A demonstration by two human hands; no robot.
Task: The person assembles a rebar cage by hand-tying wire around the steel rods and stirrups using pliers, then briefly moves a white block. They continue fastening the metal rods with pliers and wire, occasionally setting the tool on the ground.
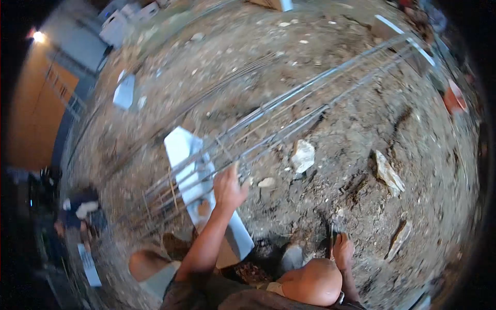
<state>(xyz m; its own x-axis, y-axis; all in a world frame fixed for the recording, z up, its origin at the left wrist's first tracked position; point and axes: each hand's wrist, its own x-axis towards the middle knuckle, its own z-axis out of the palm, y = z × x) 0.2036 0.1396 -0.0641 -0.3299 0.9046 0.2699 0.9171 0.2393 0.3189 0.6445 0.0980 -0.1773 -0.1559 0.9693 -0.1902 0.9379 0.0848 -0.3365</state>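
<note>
Of the 2 hands, the left hand [230, 187] clasps 1 rebar cage [279, 106], the right hand [343, 251] seemingly closed round 1 dark tool [331, 236].

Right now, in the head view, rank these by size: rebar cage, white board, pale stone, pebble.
1. rebar cage, longest by far
2. white board, partly hidden under the cage
3. pale stone
4. pebble
All lie at similar nearness, so the order looks safe.

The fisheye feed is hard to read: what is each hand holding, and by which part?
The left hand grips a bar of the rebar cage near its close end. The right hand holds a thin dark tool by its lower end.
</note>
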